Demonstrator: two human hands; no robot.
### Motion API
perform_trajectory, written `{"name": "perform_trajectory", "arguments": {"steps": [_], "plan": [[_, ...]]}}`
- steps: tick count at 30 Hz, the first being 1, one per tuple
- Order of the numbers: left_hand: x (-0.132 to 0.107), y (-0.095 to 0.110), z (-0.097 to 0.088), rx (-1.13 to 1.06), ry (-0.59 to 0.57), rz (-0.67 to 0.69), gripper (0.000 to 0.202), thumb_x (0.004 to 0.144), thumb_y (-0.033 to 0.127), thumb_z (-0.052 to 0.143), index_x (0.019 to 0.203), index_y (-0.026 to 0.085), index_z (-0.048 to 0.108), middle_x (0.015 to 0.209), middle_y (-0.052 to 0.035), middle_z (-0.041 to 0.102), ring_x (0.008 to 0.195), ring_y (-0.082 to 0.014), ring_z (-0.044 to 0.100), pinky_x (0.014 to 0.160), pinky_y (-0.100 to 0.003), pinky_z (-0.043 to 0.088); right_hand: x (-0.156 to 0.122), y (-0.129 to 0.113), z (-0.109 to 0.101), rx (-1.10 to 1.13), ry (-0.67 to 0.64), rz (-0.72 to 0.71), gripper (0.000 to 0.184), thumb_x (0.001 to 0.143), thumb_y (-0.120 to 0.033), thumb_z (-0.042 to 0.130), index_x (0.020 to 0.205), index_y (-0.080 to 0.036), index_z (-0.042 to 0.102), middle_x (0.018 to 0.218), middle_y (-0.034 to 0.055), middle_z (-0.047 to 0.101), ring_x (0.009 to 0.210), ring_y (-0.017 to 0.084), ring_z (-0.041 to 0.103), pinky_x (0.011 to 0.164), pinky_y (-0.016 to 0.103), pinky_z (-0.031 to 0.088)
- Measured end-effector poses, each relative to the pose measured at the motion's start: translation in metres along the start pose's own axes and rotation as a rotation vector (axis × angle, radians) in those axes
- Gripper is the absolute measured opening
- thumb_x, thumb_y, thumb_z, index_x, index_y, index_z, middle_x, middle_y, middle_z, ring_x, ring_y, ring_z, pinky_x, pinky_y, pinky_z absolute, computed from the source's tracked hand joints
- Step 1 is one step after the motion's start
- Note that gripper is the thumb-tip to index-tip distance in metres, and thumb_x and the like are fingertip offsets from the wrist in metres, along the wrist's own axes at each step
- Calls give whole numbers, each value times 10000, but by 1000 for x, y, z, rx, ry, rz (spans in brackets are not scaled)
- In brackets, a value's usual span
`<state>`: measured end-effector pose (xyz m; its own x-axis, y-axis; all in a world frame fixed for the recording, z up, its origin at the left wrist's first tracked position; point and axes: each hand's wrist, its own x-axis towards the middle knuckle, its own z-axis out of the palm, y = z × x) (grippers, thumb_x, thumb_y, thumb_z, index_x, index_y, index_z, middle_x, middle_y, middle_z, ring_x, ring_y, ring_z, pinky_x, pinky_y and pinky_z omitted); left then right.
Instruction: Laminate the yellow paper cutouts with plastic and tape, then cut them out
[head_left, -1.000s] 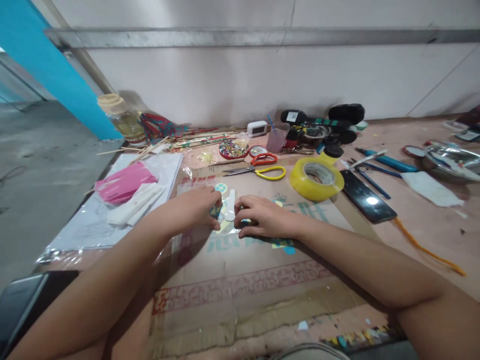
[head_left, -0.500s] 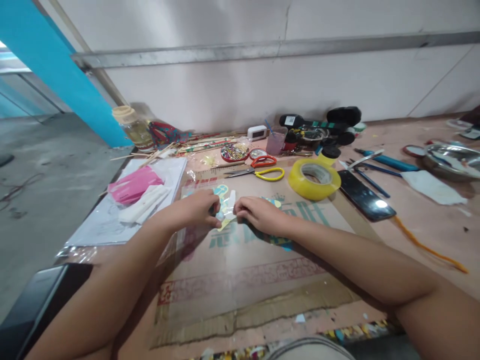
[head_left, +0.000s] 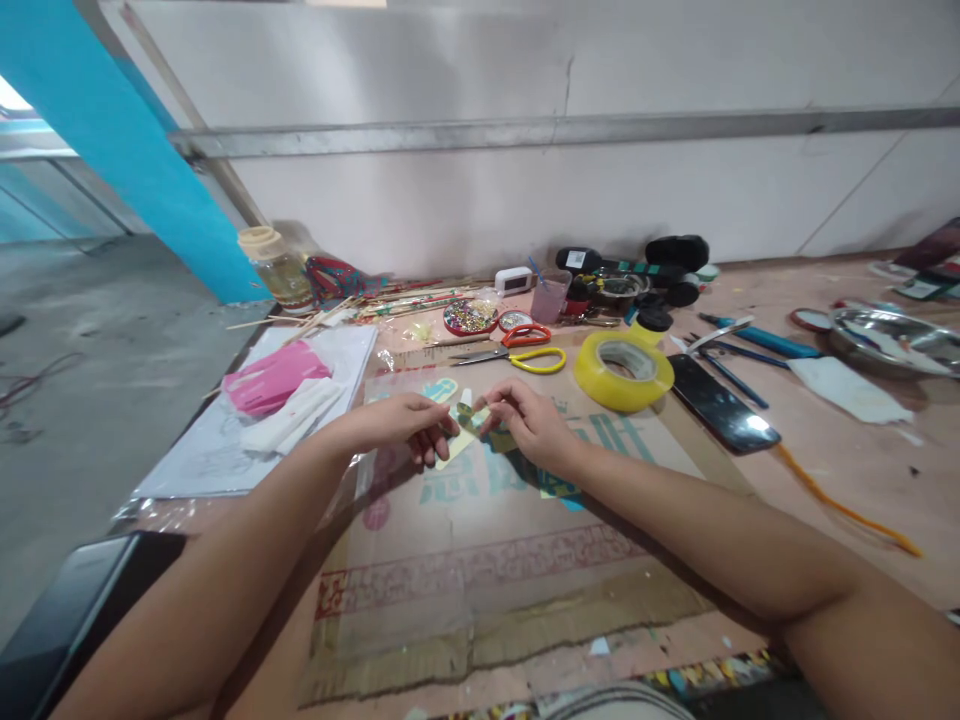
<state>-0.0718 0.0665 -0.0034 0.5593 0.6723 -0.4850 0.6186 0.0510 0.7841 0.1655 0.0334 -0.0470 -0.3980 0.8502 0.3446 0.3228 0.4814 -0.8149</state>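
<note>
My left hand (head_left: 409, 424) and my right hand (head_left: 525, 425) meet over a sheet of printed cardboard (head_left: 517, 560) under clear plastic. Both pinch a small yellow and green paper piece (head_left: 463, 430) between their fingertips, lifted slightly off the sheet. A white paper shape (head_left: 465, 399) and a teal cutout (head_left: 441, 389) lie just beyond the fingers. More coloured paper scraps (head_left: 559, 488) lie under my right wrist.
Yellow-and-orange scissors (head_left: 525, 350), a yellow tape roll (head_left: 624, 368), a phone (head_left: 720, 405), a bead tin (head_left: 469, 317), pens (head_left: 757, 340) and a metal bowl (head_left: 892, 340) lie behind. Pink and white paper (head_left: 277, 385) lies left; a jar (head_left: 277, 268) stands by the wall.
Both hands have lifted off the sheet and drawn together, pinching the small paper piece between them. The view has tilted up a little.
</note>
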Motion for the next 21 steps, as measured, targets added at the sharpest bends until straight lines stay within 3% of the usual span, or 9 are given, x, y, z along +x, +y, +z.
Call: {"name": "perform_trajectory", "arguments": {"steps": [2,5,8,10,12,15,18,21], "plan": [[5,-3,5,-166,-2,-34,905,780,929,321,1034,132,666,879,-148,775,661,-209,694,634,-335,547,-2,-1,-1,-62,-17,-71,112,1045,-265,422,1037,-228,528,956,61,743,815,190,732,765,326,538],[14,-6,12,-343,49,-80,966,771,958,221,946,120,670,860,-170,780,623,-192,699,610,-319,563,-3,-2,1,-143,-97,-181,109,1009,-239,487,964,-226,585,1019,79,743,863,203,703,773,324,520],[19,-7,16,-432,93,-112,806,777,893,463,812,116,677,738,-138,764,542,-157,667,561,-271,546,-4,-4,2,-216,-183,-301,144,996,-216,503,908,-223,616,1017,82,738,840,196,678,758,308,502],[19,-5,16,-462,107,-117,625,728,734,723,783,112,688,681,-100,751,517,-134,649,545,-236,530,-5,-4,1,-314,-195,-390,135,1015,-246,498,964,-220,620,1058,101,723,855,201,673,750,306,501],[18,-4,16,-489,116,-115,497,681,576,848,771,112,698,653,-72,740,518,-119,644,543,-210,522,-5,-5,-2,-394,-167,-424,164,1004,-356,551,1058,-207,592,1109,131,696,893,225,672,757,323,514],[17,-4,14,-531,119,-110,413,707,496,852,721,117,689,629,-53,715,524,-110,635,545,-200,527,-4,-4,-7,-442,-106,-221,329,955,-449,609,1131,-179,543,1092,147,686,949,274,671,836,392,529],[16,-5,10,-574,109,-98,376,764,468,813,687,128,671,626,-39,681,535,-104,621,552,-194,536,1,-2,-8,-486,-98,-35,234,992,-294,533,1177,-152,540,1153,172,694,1059,292,666,932,432,508],[15,-6,4,-605,97,-83,362,802,451,781,664,141,655,640,-30,650,546,-93,603,537,-175,521,5,0,-7,-493,-148,-10,286,971,-211,548,1245,-130,530,1252,193,679,1142,289,655,973,418,500]]}}
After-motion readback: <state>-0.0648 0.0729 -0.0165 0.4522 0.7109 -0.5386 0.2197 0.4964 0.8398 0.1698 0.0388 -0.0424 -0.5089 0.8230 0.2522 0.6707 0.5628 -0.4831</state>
